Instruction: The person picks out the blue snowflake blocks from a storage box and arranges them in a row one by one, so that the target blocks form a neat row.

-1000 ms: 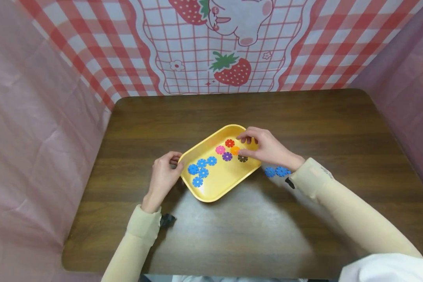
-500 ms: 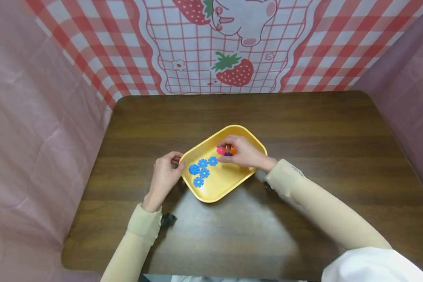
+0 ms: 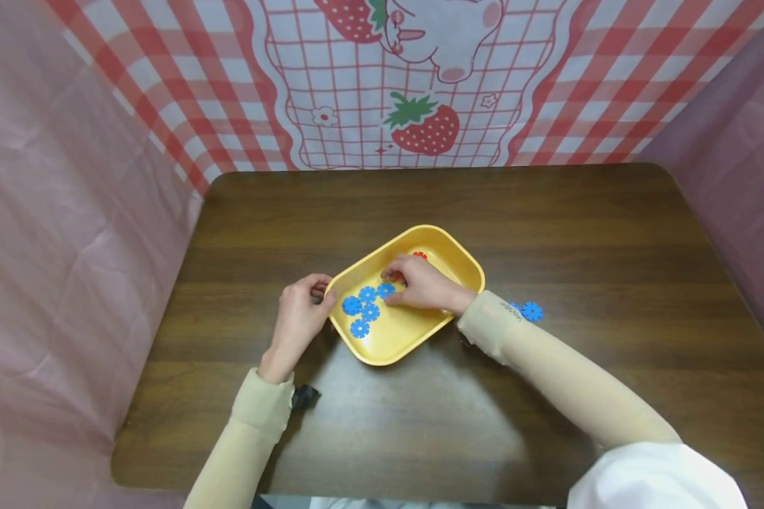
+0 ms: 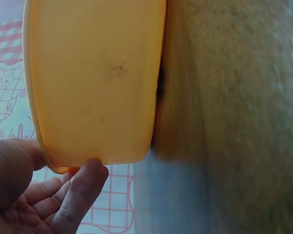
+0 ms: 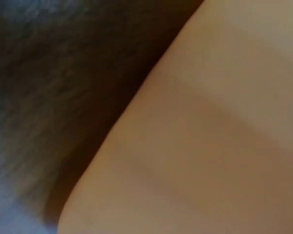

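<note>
In the head view, a yellow tray lies at a slant on the wooden table. My left hand grips its left end; in the left wrist view the thumb and fingers of this hand are on either side of the rim. Over the tray's middle reaches my right hand, thumb and fingertips apart beside a blue notched disc. Several more blue discs lie at the tray's left end. A red disc shows behind the right hand, which hides other pieces. Close up, the right wrist view has only the blurred tray wall.
On the table, right of the tray, blue discs lie partly behind the right sleeve. A red-and-white checked cloth with strawberries hangs at the back. Pink curtains flank both sides.
My right hand has moved left, from the tray's right end to its middle, now covering the pink, orange and purple discs. The left hand has stayed on the rim.
</note>
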`<state>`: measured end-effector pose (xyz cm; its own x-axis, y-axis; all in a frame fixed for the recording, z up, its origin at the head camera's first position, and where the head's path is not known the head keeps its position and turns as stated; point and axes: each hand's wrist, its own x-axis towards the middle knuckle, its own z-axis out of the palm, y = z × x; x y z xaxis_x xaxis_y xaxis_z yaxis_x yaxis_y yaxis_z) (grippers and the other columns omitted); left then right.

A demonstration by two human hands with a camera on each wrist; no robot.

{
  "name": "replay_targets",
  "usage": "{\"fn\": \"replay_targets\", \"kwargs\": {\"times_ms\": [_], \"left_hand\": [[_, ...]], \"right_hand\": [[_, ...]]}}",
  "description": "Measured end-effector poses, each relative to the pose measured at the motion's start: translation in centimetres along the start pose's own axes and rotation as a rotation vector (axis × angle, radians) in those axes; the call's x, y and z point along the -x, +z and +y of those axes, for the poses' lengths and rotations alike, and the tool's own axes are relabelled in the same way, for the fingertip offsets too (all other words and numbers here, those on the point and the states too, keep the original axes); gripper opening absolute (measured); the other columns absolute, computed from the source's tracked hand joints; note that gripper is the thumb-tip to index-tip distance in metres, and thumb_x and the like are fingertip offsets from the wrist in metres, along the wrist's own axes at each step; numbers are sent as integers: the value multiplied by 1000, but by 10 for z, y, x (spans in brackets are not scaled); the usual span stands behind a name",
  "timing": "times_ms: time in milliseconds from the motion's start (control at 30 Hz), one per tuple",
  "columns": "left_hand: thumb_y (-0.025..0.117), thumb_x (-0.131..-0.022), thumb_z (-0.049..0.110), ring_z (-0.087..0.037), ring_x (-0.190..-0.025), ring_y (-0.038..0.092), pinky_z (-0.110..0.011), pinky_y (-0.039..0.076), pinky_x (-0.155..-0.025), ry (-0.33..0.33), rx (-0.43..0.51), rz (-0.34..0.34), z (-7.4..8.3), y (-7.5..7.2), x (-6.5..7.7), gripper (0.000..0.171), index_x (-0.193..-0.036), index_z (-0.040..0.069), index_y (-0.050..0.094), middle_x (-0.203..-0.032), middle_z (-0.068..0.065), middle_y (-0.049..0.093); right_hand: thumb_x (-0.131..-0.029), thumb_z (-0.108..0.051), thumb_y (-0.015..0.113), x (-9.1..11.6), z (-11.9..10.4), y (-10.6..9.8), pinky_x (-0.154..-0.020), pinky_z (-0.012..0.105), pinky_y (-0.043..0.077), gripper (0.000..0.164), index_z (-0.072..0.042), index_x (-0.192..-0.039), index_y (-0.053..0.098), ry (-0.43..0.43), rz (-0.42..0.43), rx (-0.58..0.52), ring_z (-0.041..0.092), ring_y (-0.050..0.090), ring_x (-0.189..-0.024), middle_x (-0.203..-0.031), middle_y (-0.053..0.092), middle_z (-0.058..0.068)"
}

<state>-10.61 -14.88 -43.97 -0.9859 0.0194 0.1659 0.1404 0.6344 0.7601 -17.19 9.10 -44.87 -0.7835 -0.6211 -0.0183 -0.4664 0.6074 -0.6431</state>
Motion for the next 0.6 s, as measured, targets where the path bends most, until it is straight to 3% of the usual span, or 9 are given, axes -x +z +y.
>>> {"fn": "replay_targets", "kwargs": {"times_ms": [600], "left_hand": [[68, -85, 5, -27, -78, 69, -42, 54, -76, -8, 7, -2, 0, 1, 1, 18, -100, -4, 71, -88, -15, 72]], "right_hand": [[-82, -20, 82, -3, -5, 6, -94, 38, 46, 36, 2, -108, 71, 37, -34, 89, 24, 59, -97, -102, 66, 9]]}}
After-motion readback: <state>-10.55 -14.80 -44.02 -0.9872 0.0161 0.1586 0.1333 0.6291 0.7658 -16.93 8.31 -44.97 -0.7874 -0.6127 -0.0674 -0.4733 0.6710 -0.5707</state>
